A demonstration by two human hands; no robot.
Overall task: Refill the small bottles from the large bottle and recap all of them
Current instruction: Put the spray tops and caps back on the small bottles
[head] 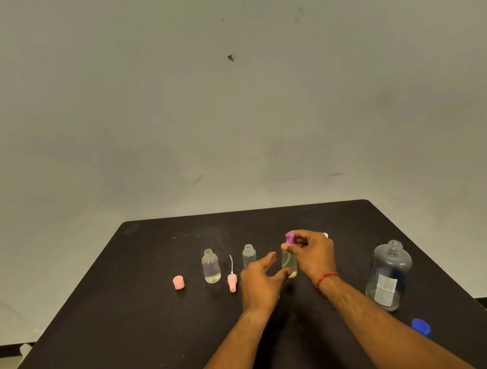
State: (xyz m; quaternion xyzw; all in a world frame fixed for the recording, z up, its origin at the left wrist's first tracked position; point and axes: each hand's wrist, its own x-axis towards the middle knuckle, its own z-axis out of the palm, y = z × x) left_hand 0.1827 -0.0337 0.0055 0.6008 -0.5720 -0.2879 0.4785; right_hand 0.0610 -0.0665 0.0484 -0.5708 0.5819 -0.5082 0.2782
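My right hand [313, 252] pinches a purple cap [290, 238] on top of a small clear bottle [289, 263] with yellowish liquid, standing mid-table. My left hand [259, 281] is just left of that bottle, fingers spread and relaxed, thumb tip near its base; contact is unclear. Two uncapped small bottles stand further left: one [211, 266] holding liquid, the other [249, 255] partly behind my left hand. A pink spray head with a tube [232, 281] lies between them. A pink cap [178, 282] lies at far left. The large clear bottle [387, 275] stands uncapped at right.
A blue cap [421, 327] lies near the right edge of the black table [132, 338], in front of the large bottle. A small white object [325, 235] peeks out behind my right hand. A pale wall stands beyond the table's far edge.
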